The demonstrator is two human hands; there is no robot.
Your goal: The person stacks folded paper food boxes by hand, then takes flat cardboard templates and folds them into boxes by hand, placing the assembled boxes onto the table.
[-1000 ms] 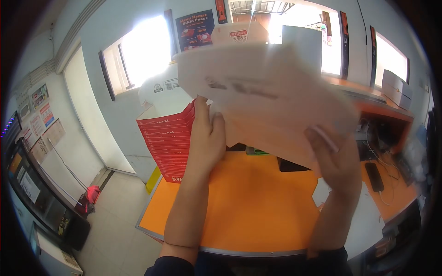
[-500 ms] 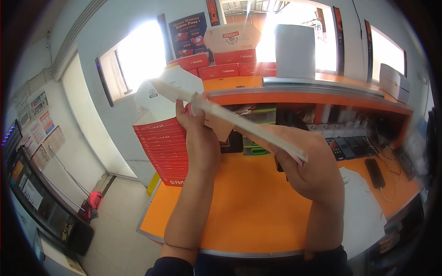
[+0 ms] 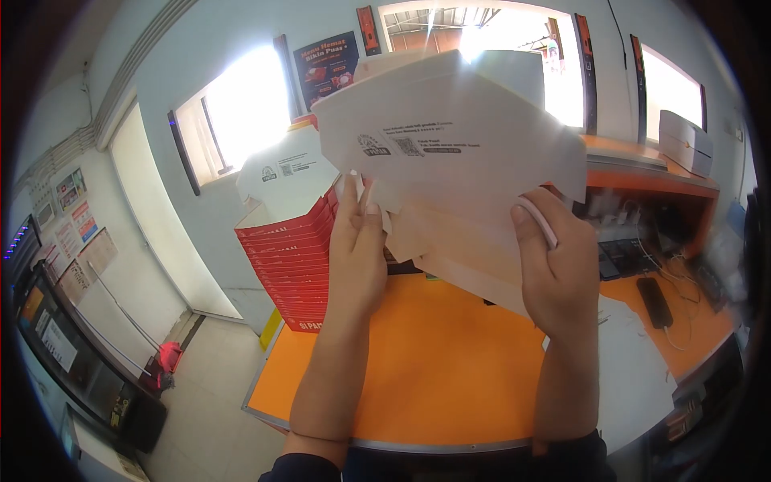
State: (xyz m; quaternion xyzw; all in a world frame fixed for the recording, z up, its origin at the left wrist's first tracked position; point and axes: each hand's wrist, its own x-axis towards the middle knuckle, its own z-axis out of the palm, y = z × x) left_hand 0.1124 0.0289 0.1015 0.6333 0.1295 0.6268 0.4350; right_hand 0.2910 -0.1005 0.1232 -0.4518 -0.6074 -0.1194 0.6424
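One printed cardboard box blank (image 3: pixel 474 173) is spanning the fingers: the right fingers (image 3: pixel 526 233) are pinching its edge, the left fingers (image 3: pixel 348 201) seemingly gripping a flap. It's looking only part-folded, while formed red boxes (image 3: pixel 285 269) are standing stacked beside the left fingers. Half a second ago edge-on, now it's showing its print!

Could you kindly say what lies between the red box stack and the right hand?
In the head view, the left hand and white cardboard appear between the red box stack and right hand.
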